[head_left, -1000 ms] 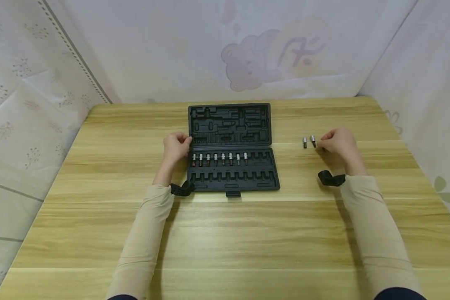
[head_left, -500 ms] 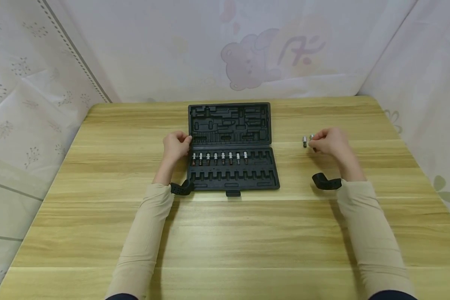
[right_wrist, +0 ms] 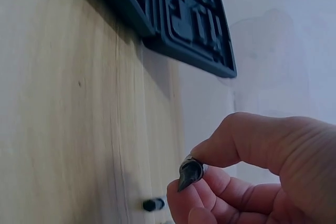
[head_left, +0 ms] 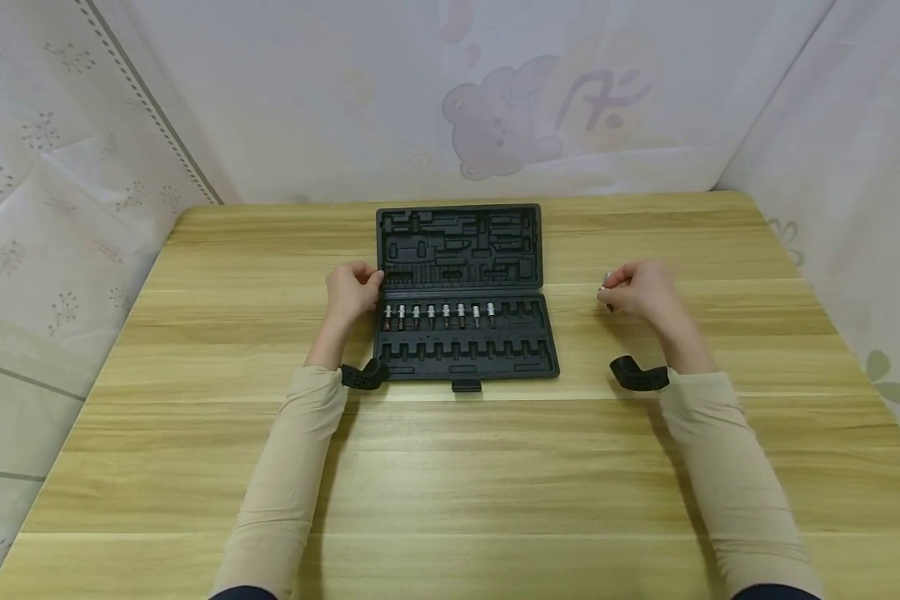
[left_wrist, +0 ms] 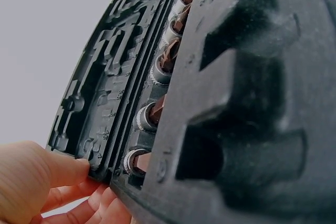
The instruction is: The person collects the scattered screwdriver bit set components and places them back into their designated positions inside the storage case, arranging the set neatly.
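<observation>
My left hand (head_left: 352, 292) pinches the left edge of an open black socket case (head_left: 461, 336), by its hinge. In the left wrist view the thumb (left_wrist: 68, 169) lies on the lid's corner, with fingers beneath. Several silver bit sockets with brown tips (left_wrist: 140, 161) sit in the upper row of slots. To the right of the case, my right hand (head_left: 648, 292) holds a bit socket (right_wrist: 190, 171) between thumb and fingers, its dark tip pointing outward. A second bit socket (right_wrist: 154, 204) lies on the table just beyond those fingers, mostly covered by the hand in the head view.
The case stands on a wood-grain table (head_left: 450, 475), its latch (head_left: 466, 386) facing the person. The lower row of slots (head_left: 457, 351) holds no sockets. Patterned pale curtains (head_left: 307, 100) enclose the back and sides. Each wrist carries a black camera mount (head_left: 637, 375).
My right hand has picked up the right-hand bit socket and moved left toward the case, passing over the other one. The left hand stays on the case edge.
</observation>
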Demonstrator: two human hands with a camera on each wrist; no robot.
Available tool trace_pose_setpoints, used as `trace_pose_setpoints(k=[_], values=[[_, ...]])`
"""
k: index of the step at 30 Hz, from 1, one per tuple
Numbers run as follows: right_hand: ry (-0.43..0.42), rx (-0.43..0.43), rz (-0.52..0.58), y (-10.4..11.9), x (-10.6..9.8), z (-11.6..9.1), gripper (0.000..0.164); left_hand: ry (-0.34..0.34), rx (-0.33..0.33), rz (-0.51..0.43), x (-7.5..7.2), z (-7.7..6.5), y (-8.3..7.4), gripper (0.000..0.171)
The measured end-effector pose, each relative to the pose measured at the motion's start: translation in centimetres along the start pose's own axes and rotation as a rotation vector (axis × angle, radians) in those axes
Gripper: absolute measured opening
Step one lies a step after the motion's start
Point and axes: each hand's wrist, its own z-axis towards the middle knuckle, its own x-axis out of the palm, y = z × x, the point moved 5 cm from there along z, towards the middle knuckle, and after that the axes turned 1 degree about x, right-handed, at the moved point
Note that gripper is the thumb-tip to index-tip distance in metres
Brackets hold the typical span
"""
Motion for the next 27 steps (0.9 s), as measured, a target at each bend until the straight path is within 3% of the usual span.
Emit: trace_pose_setpoints(k=[27], values=[[0.066,-0.13,0.015,6.5,5.2,-0.7,0.014,-0.003,-0.01,-0.01,0.0,0.0,0.1,0.021]])
